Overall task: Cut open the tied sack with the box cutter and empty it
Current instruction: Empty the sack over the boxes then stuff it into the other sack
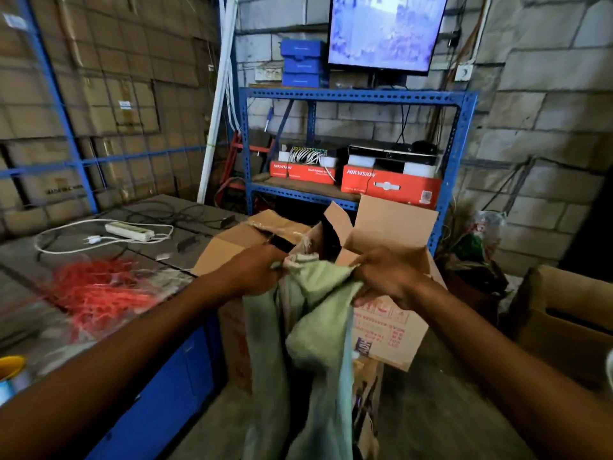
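Both hands grip the top of a pale green sack [315, 343]: the left hand [255, 272] is closed on the bunched cloth at its left side, the right hand [386, 275] is closed on the cloth at its right. The sack hangs down from them, limp and creased, in front of an open cardboard box [391, 234]. I cannot see a box cutter in either hand.

At the far left a yellow container [11, 366] sits at the near edge of the table [185, 227]. A tangle of red string [96, 290] lies further in, and beyond it a white power strip [129, 231] with its cord looped around. The cardboard box stands just beside the right edge of the table; red printing shows on its front flap below the right hand, too blurred to read.

Behind the box a blue metal shelf [358, 94] carries two red boxes [391, 185] marked HIKVISION in white. Dark recorder units rest on the right one, and a device with white cables on the left one. Blue boxes [303, 63] are stacked on the top level beside a lit screen [384, 28]. Another brown carton [570, 317] stands at the far right on the floor.
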`<action>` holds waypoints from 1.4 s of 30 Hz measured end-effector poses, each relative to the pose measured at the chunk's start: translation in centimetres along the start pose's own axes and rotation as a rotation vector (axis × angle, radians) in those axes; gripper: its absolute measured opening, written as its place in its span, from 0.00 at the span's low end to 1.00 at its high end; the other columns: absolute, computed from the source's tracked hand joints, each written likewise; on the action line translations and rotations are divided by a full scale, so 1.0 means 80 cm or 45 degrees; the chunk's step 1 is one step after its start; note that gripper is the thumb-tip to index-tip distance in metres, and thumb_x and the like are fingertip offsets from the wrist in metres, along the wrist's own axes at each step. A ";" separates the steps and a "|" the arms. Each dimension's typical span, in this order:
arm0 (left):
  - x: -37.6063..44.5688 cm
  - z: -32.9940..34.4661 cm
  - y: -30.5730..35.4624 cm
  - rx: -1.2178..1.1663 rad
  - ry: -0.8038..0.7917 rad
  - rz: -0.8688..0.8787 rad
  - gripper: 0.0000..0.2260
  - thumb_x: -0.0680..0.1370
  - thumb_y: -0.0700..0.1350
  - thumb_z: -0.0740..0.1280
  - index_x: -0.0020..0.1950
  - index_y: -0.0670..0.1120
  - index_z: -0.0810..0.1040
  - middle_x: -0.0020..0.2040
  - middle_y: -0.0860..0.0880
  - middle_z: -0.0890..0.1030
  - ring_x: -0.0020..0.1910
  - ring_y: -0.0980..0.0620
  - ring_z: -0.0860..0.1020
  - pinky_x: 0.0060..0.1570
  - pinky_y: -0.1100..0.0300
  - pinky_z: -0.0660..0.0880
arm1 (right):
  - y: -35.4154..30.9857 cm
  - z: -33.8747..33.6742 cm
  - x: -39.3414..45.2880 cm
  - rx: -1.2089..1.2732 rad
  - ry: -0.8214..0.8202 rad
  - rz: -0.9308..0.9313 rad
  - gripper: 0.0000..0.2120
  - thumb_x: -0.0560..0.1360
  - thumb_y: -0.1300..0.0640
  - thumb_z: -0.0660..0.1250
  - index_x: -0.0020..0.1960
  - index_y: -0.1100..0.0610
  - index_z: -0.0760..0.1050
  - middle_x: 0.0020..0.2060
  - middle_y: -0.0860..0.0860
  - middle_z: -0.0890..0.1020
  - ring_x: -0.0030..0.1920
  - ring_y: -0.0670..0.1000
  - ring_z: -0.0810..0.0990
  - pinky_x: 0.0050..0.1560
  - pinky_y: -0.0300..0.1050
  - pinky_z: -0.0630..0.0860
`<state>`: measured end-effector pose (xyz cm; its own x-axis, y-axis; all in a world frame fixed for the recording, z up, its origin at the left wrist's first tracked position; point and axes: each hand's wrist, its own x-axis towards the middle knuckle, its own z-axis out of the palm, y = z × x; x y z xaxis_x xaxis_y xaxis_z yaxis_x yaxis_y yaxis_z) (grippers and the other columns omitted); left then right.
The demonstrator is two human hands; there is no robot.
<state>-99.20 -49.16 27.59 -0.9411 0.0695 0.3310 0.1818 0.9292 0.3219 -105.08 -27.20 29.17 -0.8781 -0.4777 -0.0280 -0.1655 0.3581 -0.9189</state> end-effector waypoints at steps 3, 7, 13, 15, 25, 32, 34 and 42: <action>-0.002 -0.010 0.022 -0.560 0.184 -0.030 0.16 0.74 0.32 0.68 0.60 0.46 0.77 0.53 0.54 0.79 0.45 0.71 0.76 0.44 0.79 0.68 | -0.008 0.000 0.007 0.351 0.187 -0.078 0.13 0.78 0.68 0.55 0.55 0.70 0.76 0.45 0.64 0.82 0.34 0.54 0.83 0.35 0.41 0.83; -0.001 0.002 0.034 -0.596 0.010 0.124 0.32 0.68 0.44 0.76 0.69 0.46 0.68 0.65 0.52 0.75 0.62 0.65 0.73 0.61 0.65 0.70 | -0.024 0.014 -0.004 0.422 -0.244 -0.151 0.11 0.76 0.66 0.62 0.58 0.62 0.76 0.49 0.61 0.83 0.45 0.57 0.83 0.47 0.45 0.81; 0.020 -0.058 0.041 -1.188 0.388 -0.048 0.27 0.69 0.26 0.68 0.56 0.55 0.76 0.50 0.52 0.83 0.48 0.59 0.81 0.49 0.62 0.77 | 0.035 -0.002 -0.002 -0.096 0.034 -0.453 0.49 0.61 0.47 0.79 0.74 0.44 0.54 0.70 0.47 0.66 0.69 0.46 0.65 0.64 0.39 0.68; 0.025 -0.073 0.059 -1.367 0.329 -0.068 0.26 0.70 0.26 0.68 0.61 0.51 0.75 0.49 0.50 0.83 0.47 0.54 0.82 0.44 0.58 0.79 | 0.048 0.012 0.006 0.073 -0.162 -0.454 0.47 0.60 0.53 0.80 0.72 0.52 0.60 0.67 0.50 0.73 0.66 0.46 0.71 0.62 0.43 0.72; -0.020 -0.013 0.112 -1.049 0.414 -0.519 0.48 0.61 0.61 0.76 0.75 0.53 0.56 0.66 0.55 0.73 0.62 0.55 0.75 0.62 0.56 0.72 | -0.006 -0.020 0.054 0.422 0.143 -0.591 0.12 0.66 0.56 0.73 0.49 0.51 0.80 0.47 0.52 0.85 0.49 0.51 0.83 0.49 0.44 0.78; 0.006 0.004 0.129 -1.020 1.018 -0.721 0.06 0.75 0.36 0.69 0.49 0.45 0.79 0.43 0.49 0.81 0.39 0.56 0.79 0.37 0.64 0.77 | 0.005 -0.045 0.030 0.293 -0.461 -0.477 0.46 0.64 0.47 0.76 0.75 0.48 0.55 0.61 0.42 0.76 0.59 0.46 0.77 0.58 0.47 0.76; 0.009 -0.006 0.123 -1.171 1.094 -0.875 0.09 0.75 0.36 0.69 0.55 0.39 0.77 0.46 0.43 0.82 0.41 0.48 0.79 0.39 0.61 0.79 | 0.029 -0.034 -0.001 0.148 -0.624 -0.707 0.62 0.59 0.49 0.80 0.74 0.41 0.36 0.70 0.39 0.63 0.68 0.39 0.66 0.66 0.39 0.68; -0.019 -0.003 0.127 -0.251 1.003 -1.011 0.37 0.68 0.64 0.68 0.70 0.45 0.64 0.63 0.39 0.77 0.59 0.42 0.76 0.57 0.48 0.74 | 0.049 -0.030 0.007 0.194 -0.199 -0.871 0.24 0.68 0.69 0.72 0.63 0.62 0.72 0.54 0.51 0.78 0.56 0.51 0.78 0.48 0.24 0.71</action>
<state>-95.88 -39.88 30.56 -0.3819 -0.8263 0.4140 -0.2790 0.5302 0.8007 -107.34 -24.14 26.53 -0.5237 -0.6685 0.5281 -0.5813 -0.1728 -0.7951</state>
